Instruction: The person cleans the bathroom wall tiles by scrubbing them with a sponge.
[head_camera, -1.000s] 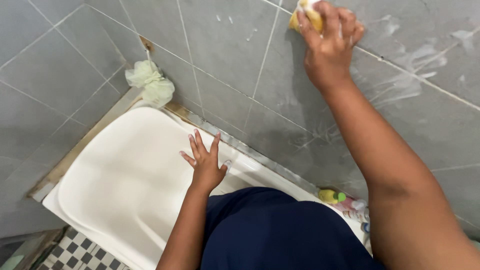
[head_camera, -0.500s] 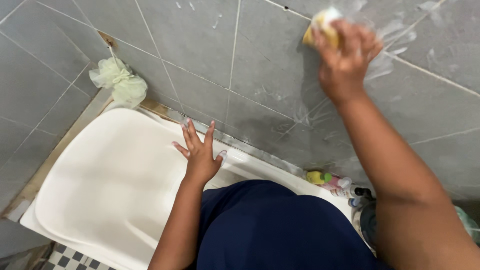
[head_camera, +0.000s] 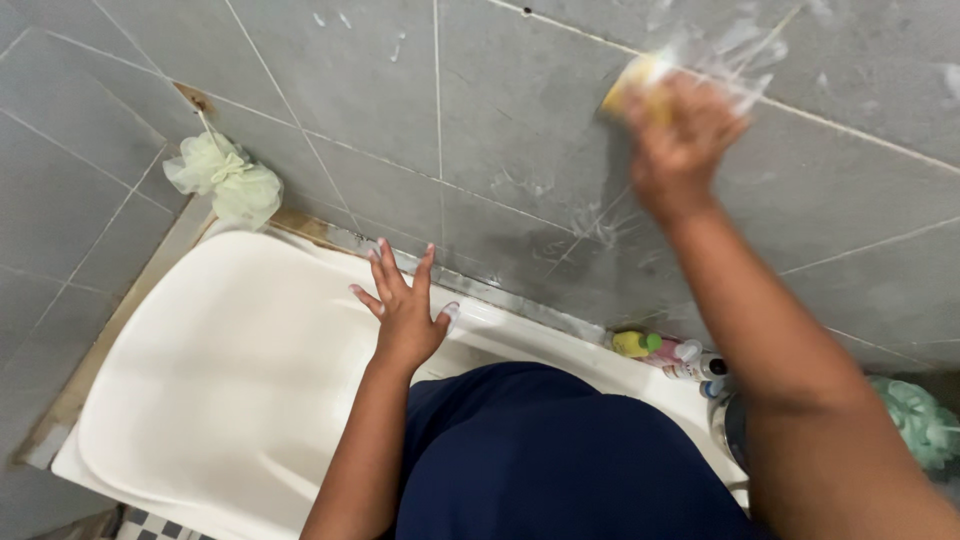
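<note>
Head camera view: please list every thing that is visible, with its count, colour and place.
Sponge: one, yellow, against the soapy wall tile, upper right.
Wall tiles: many, grey, across the whole background.
Bathtub: one, white, lower left.
Bath puff: one, pale green, hanging on the wall above the tub corner.
Small bottles: several, yellow, pink and white, on the tub edge at right.
Second puff: one, green, far right edge.
Right hand: one, blurred, shut on the sponge.
Left hand: one, fingers spread, resting on the tub rim.

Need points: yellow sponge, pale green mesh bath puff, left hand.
yellow sponge (head_camera: 632, 82), head view, exposed left corner above the fingers
pale green mesh bath puff (head_camera: 228, 182), head view, middle of the ruffles
left hand (head_camera: 405, 315), head view, back of the hand
</note>
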